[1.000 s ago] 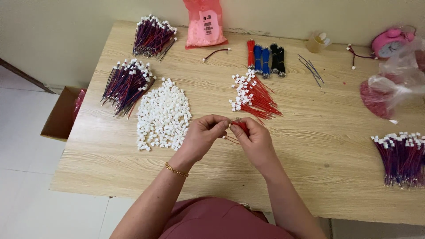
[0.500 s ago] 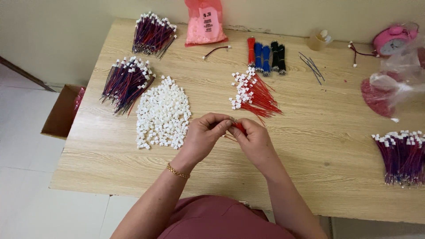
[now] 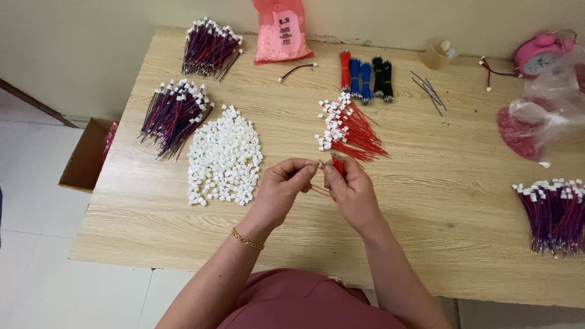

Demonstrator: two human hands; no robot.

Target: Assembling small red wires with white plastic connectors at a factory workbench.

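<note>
Since half a second ago little has moved: both hands remain together over the near middle of the wooden table (image 3: 426,201), with the fingertips shifted only slightly. Largest item after the table is the heap of small white plastic connectors (image 3: 224,155), lying just left of the hands. Far left of that, a bundle of dark red-and-blue wires with white ends (image 3: 173,116), and a second like bundle (image 3: 210,47) at the far left corner. At the right edge, another such bundle (image 3: 556,213); far right, crumpled clear plastic bags (image 3: 551,113) near a pink clock (image 3: 539,53). A pink bag (image 3: 280,31) lies at the far middle. Just beyond the hands, a fan of red wires with white connectors (image 3: 347,131); farther off, short red, blue and black wire bundles (image 3: 365,76) side by side. Left hand (image 3: 281,189) is closed, fingertips pinching a thin red wire (image 3: 318,190) that runs between the hands. Right hand (image 3: 352,190) is closed around a small bunch of red wires (image 3: 338,166), ends poking up above the fingers. Whether a connector sits at the pinch, cannot tell.
</note>
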